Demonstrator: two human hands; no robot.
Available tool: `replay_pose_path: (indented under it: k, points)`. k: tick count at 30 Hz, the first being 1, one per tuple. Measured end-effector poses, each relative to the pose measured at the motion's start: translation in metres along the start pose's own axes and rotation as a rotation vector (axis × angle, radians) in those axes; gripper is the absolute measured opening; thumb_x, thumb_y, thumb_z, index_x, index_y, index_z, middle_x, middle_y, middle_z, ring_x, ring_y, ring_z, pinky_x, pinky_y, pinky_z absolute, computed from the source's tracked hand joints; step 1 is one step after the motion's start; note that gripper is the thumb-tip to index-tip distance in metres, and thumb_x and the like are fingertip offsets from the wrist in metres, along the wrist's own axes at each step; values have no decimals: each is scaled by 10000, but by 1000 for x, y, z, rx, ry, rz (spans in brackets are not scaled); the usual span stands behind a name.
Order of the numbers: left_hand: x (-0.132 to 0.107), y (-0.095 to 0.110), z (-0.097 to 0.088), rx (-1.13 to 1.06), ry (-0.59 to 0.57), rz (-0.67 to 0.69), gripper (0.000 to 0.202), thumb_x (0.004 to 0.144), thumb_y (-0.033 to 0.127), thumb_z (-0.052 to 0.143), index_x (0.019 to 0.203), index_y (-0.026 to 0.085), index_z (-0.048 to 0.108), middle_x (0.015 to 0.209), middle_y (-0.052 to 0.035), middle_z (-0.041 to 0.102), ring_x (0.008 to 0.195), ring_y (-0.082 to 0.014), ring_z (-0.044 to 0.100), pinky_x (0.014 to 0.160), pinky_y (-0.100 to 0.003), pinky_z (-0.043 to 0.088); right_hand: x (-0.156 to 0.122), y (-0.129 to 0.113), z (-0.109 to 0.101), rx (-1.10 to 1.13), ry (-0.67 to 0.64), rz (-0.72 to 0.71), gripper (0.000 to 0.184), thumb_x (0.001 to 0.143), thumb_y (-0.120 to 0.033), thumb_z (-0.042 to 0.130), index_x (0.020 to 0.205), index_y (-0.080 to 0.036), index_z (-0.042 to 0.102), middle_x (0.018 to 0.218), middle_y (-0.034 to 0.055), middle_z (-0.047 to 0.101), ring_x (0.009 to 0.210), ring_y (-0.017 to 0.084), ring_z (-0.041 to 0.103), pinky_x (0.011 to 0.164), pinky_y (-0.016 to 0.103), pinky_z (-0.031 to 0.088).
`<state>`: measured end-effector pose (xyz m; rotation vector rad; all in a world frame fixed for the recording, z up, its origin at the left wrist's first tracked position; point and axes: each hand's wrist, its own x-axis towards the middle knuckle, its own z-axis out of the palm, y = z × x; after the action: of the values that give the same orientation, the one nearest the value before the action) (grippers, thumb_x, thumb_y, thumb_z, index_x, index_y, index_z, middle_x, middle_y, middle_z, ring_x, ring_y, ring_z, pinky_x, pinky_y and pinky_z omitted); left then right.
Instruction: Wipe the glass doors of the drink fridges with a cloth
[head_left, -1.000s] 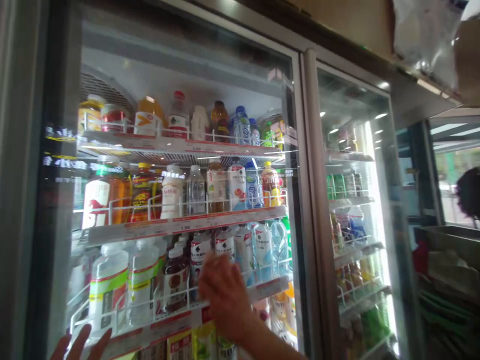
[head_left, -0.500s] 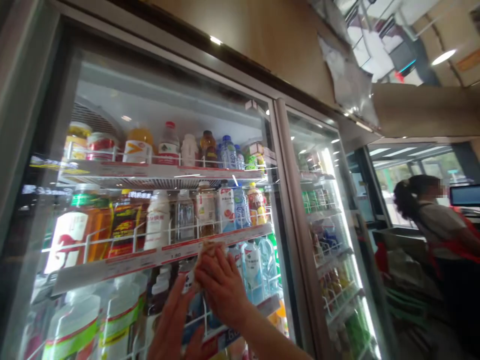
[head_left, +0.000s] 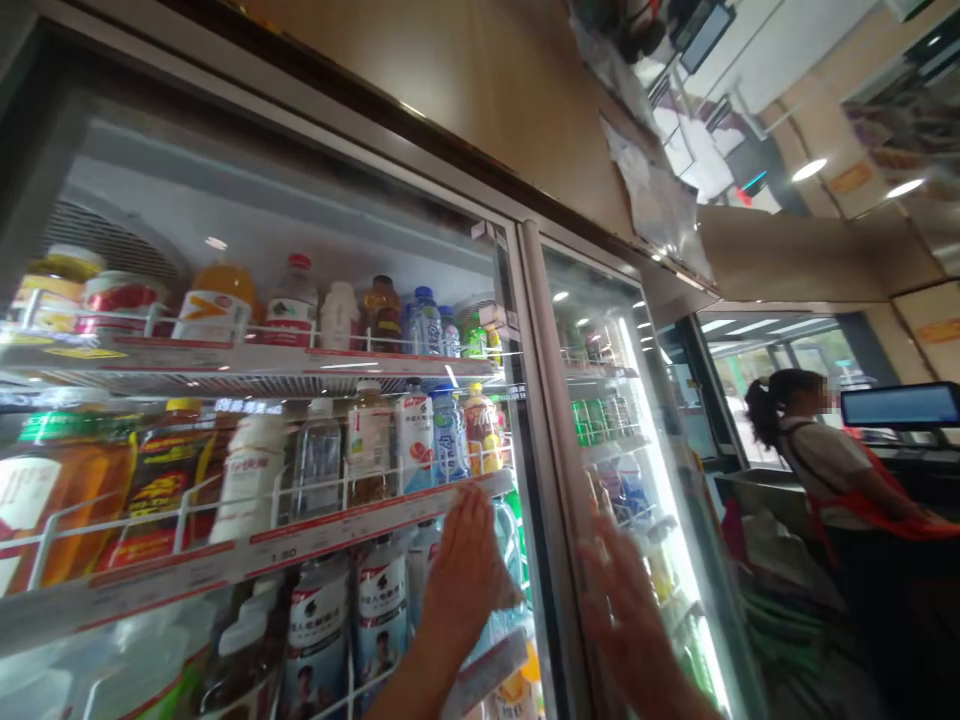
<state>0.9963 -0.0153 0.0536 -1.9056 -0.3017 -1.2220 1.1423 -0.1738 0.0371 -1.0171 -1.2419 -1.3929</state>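
Note:
My left hand (head_left: 466, 570) lies flat against the glass of the cooler's left door (head_left: 300, 250), near its right edge, fingers stretched upward and close together, nothing in it. Behind it are bottles with white labels (head_left: 379, 610) and the red-edged shelf rail (head_left: 337, 525). My right hand (head_left: 624, 600) is blurred; its fingers are stretched out against the glass of the right door (head_left: 645, 400), beside the metal door frame (head_left: 551, 450). It holds nothing I can see.
The lit cooler has wire shelves full of drink bottles (head_left: 409, 440) and cans (head_left: 600, 415). At the right a person in a red apron (head_left: 825, 470) stands at a counter with a monitor (head_left: 900, 405). Plastic sheeting (head_left: 660, 200) hangs overhead.
The view swung up and to the right. My left hand rose from the bottom left to the left door's right edge. My right hand moved from the left door onto the right door.

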Motion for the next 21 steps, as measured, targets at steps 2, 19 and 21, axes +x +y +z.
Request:
replay_pose_path:
  k: [2, 19, 21]
  points:
    - [10, 13, 20, -19, -80, 170, 552, 825, 227, 469, 1328, 34, 348, 1430, -177, 354, 1367, -279, 232, 1090, -427, 321, 18, 18, -12, -19, 250, 180, 487, 896, -182, 390, 1375, -262, 365, 1434, 59, 385, 1321, 218, 360, 1050, 468, 365]
    - [211, -65, 9, 109, -101, 74, 502, 866, 251, 331, 1334, 73, 373, 1417, -143, 393, 1360, -229, 271, 1099, -407, 242, -14, 35, 113, 75, -180, -41, 620, 792, -100, 420, 1401, -150, 321, 1438, 117, 367, 1362, 281, 265, 996, 504, 425]
    - [237, -110, -20, 178, -23, -82, 554, 876, 255, 276, 1341, -46, 290, 1425, -267, 304, 1373, -337, 194, 1070, -542, 210, -13, 28, 120, 78, -172, -43, 639, 798, -126, 427, 1420, -157, 284, 1465, 107, 321, 1375, 277, 229, 988, 483, 439]
